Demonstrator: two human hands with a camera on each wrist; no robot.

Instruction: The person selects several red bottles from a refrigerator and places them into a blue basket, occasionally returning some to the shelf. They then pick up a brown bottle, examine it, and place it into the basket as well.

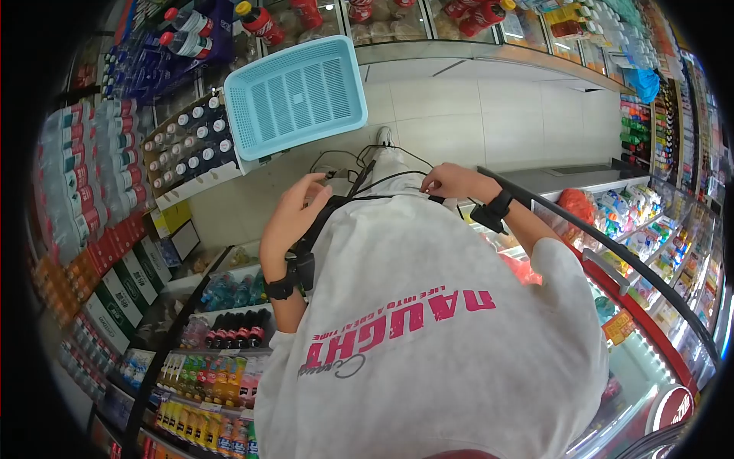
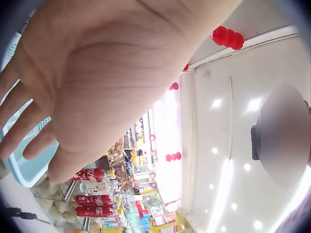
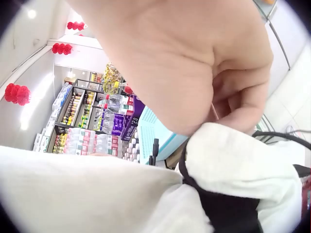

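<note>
A white T-shirt (image 1: 428,260) with pink lettering covers the person's front, its hem beside a black strap (image 3: 228,208). At that hem is my right hand (image 1: 459,183), fingers curled in and pinching a fold of the shirt; the cloth partly hides the fingertips in the right wrist view. My left hand (image 1: 298,210) is raised over the left side of the waist, its fingers loosely extended. The left wrist view shows its palm (image 2: 112,82) bare, holding nothing. Black cables (image 1: 355,164) hang past the waist between the hands.
A light blue plastic basket (image 1: 359,92) stands ahead, beside a carton of bottles (image 1: 191,180). Cola bottles (image 1: 260,23) stand on the glass counter. Drink shelves (image 1: 206,375) flank the left, and a glass-fronted display (image 1: 642,222) with a dark rail (image 1: 604,237) lies close on the right.
</note>
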